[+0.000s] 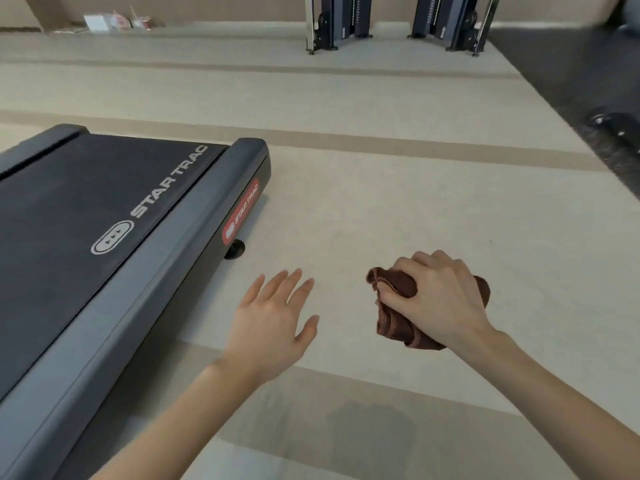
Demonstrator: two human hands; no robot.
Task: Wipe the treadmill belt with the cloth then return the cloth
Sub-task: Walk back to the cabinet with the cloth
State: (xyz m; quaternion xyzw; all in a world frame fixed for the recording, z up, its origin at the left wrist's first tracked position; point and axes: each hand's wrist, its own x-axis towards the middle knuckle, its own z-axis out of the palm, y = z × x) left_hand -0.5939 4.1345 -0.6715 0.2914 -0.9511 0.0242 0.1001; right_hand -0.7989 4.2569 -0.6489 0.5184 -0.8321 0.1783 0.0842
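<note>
A dark treadmill belt point(69, 209) with white STAR TRAC lettering fills the left of the head view, framed by a grey side rail point(145, 282). My right hand point(440, 299) grips a bunched brown cloth point(394, 323) over the pale floor, well to the right of the treadmill. Its fingers curl round the cloth, which sticks out to the left and below the palm. My left hand point(273, 320) hovers with straight, spread fingers, palm down, between the rail and the cloth. It touches nothing.
The pale floor point(398, 202) with tan stripes stretches ahead. Two dark weight machines point(339, 22) stand at the back. Black rubber flooring point(571, 71) with a dark piece of equipment point(616, 129) lies at the right. White litter point(114, 20) sits far left.
</note>
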